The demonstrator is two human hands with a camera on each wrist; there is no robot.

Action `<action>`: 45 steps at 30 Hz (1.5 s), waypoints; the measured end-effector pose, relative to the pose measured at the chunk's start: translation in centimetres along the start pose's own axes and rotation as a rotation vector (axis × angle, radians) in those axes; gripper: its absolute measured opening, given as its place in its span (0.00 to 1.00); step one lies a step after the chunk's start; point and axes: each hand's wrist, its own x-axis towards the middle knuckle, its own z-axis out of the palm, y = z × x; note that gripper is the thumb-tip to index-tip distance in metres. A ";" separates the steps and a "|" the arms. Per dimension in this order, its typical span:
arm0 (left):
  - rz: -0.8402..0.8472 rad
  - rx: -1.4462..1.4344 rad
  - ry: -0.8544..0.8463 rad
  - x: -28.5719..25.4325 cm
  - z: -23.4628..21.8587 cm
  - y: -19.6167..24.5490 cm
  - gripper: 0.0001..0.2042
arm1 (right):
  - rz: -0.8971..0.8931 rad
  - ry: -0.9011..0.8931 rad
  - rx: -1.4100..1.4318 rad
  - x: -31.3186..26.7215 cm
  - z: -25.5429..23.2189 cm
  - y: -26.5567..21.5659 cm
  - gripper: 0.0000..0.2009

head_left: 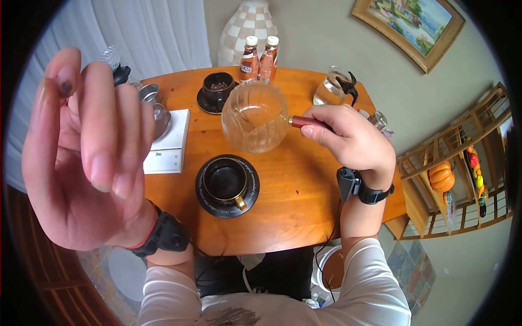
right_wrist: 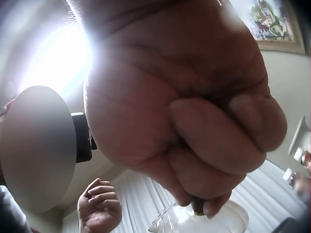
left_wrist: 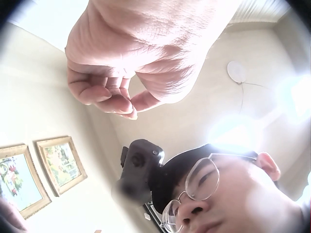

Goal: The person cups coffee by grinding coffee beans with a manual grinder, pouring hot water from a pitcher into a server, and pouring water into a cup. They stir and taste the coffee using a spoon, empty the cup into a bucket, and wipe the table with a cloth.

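Note:
My right hand [head_left: 353, 133] grips the red-brown handle [head_left: 310, 123] of a round clear glass pot [head_left: 254, 136]. In the head view the pot overlaps the tabletop beyond a black cup [head_left: 224, 182] with a gold handle on its lettered saucer [head_left: 202, 201]. The right wrist view shows curled fingers [right_wrist: 214, 136] at the handle, with part of the glass pot [right_wrist: 194, 221] below. Raised close to the head camera, my left hand [head_left: 103, 141] has bent fingers, thumb near forefinger. A small dark spot shows between their tips; I cannot tell whether it is something held.
At the back left stands a black cup [head_left: 218, 89] of brown beans. A white scale [head_left: 168, 144] with a glass vessel [head_left: 161, 120] lies at left, partly behind the left hand. Two bottles [head_left: 250, 62] stand at the back. A glass jug [head_left: 329, 89] of clear liquid is back right.

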 end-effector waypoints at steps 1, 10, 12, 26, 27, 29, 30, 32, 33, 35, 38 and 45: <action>-0.007 0.000 0.004 0.0 0.0 0.1 0.07 | 0.016 -0.021 0.016 0.1 0.0 0.5 0.15; -0.016 0.011 -0.030 0.3 -0.3 -0.8 0.08 | 0.226 -0.174 0.261 0.7 -1.1 2.6 0.17; -0.019 0.004 -0.004 0.3 -0.1 -1.2 0.08 | 0.219 -0.179 0.263 0.5 -1.2 2.3 0.17; -0.122 -0.115 0.222 -0.7 0.8 -1.6 0.10 | 0.002 0.092 -0.072 -1.8 -1.2 -0.3 0.12; -0.119 -0.110 0.224 -0.6 1.2 -1.5 0.10 | 0.034 0.083 -0.133 -1.9 -1.4 -0.7 0.12; -0.108 -0.064 0.057 -0.4 2.2 -1.4 0.10 | 0.022 0.078 -0.105 -2.0 -1.1 -0.4 0.11; -0.067 -0.022 -0.016 -0.4 2.3 -1.6 0.10 | 0.016 0.074 -0.074 -2.0 -0.9 -0.1 0.11; -0.046 0.003 -0.041 -0.7 2.5 -0.9 0.11 | -0.066 0.091 -0.019 -1.7 -0.3 0.0 0.10; -0.029 0.021 -0.066 -0.8 2.6 -0.5 0.11 | -0.141 0.107 0.036 -1.5 -0.1 -0.2 0.10; -0.037 0.041 -0.082 -1.0 2.3 0.5 0.11 | -0.147 0.097 -0.010 -1.3 -0.1 -1.0 0.10; -0.033 0.077 -0.133 -1.2 1.7 1.1 0.11 | -0.184 0.080 -0.044 -0.8 0.6 -1.5 0.10; -0.029 0.021 -0.086 -1.2 1.2 0.9 0.11 | -0.251 0.100 -0.106 0.7 2.5 -1.6 0.10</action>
